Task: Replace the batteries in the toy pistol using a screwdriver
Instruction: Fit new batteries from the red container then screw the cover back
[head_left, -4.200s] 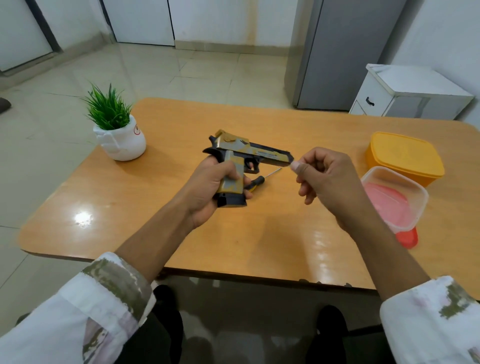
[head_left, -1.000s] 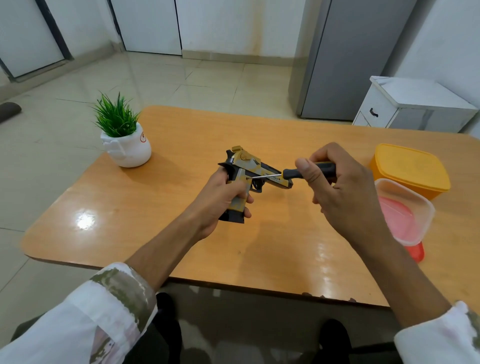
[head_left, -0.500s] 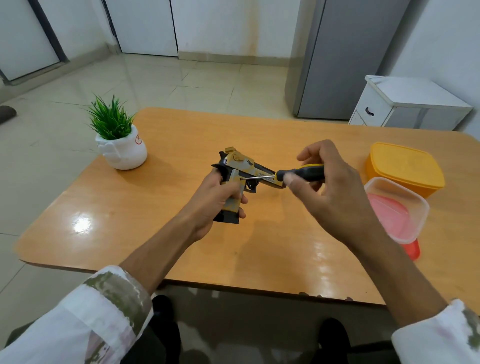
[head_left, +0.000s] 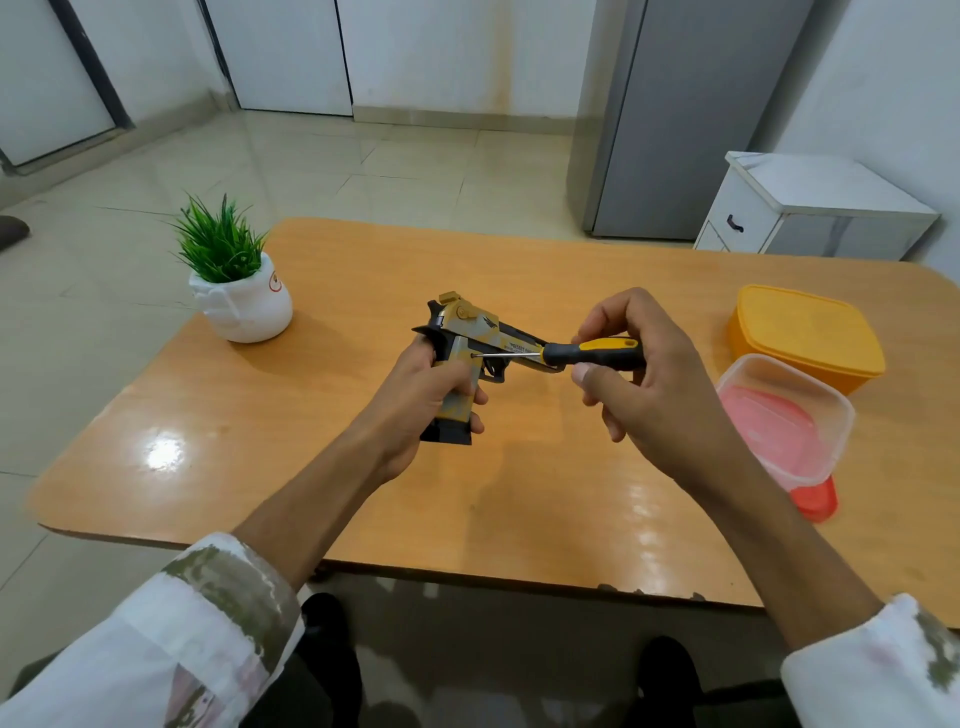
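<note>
Toy pistol (head_left: 470, 340) gripped upright in left hand (head_left: 426, 395), barrel pointing right; right hand (head_left: 644, 384) holds screwdriver (head_left: 582, 353) level, tip at grip.

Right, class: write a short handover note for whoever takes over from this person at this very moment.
Left hand grips the toy pistol by its handle, over the table.
Right hand holds the screwdriver, tip against the pistol's side above the handle.
Done: tool in place.
Left: undo the screw, open the compartment, swap batteries, close up. No batteries in view.
</note>
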